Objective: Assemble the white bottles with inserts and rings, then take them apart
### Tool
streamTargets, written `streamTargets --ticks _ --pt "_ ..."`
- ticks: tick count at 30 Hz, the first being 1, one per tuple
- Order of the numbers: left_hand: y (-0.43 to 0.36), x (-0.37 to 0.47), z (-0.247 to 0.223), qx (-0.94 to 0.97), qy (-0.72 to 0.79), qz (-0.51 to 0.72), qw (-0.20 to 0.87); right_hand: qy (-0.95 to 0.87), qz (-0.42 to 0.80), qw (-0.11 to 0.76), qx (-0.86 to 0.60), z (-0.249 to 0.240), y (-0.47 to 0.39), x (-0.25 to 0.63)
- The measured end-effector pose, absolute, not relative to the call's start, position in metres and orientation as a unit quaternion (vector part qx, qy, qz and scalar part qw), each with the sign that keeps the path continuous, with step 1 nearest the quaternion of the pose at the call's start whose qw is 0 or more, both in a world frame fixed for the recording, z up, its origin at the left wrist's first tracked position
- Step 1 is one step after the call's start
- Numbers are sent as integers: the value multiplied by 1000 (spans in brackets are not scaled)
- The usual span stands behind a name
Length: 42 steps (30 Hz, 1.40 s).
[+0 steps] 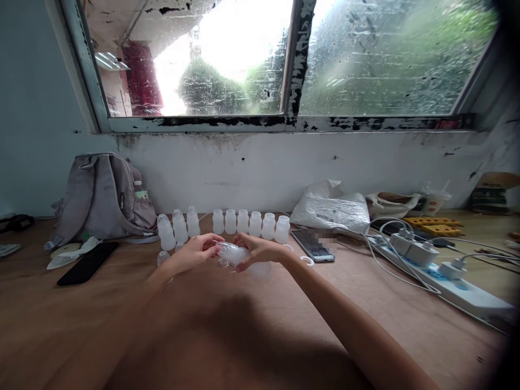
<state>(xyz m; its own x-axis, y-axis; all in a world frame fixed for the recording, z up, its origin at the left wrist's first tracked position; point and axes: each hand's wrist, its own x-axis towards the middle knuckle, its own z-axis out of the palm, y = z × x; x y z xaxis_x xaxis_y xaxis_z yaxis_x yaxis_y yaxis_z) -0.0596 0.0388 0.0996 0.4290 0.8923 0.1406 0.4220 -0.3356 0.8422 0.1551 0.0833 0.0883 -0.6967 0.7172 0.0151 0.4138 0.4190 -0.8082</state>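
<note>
Between my hands a translucent bottle lies tilted, its clear cap pointing left. My right hand is wrapped round the bottle near its neck. The fingers of my left hand pinch the clear cap end. Small clear rings lie on the table just below the cap. Behind my hands stands a row of several open white bottles. Several capped bottles stand behind my left hand, and another clear cap shows beside my left wrist.
A black phone and a grey backpack are at the left. On the right are another phone, a white ring, a silvery bag and a power strip with cables. A wall with a window rises behind the table.
</note>
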Motion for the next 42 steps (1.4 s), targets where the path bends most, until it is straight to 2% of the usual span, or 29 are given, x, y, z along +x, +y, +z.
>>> streamTargets --ticks 9,27,30,36,40,42 --pt "45 -59 94 709 396 384 439 -830 399 175 -349 94 78 154" --pt "50 -53 84 660 384 430 482 -847 355 160 -361 101 75 153" --pt "47 -47 83 652 394 450 466 -840 358 184 -363 101 74 151" --pt "50 -33 71 587 403 587 385 -819 380 257 -346 94 67 136" --pt "58 -24 62 591 390 578 406 -788 361 350 -356 73 55 129" --pt "61 -18 54 604 392 557 413 -768 374 364 -371 61 47 134"
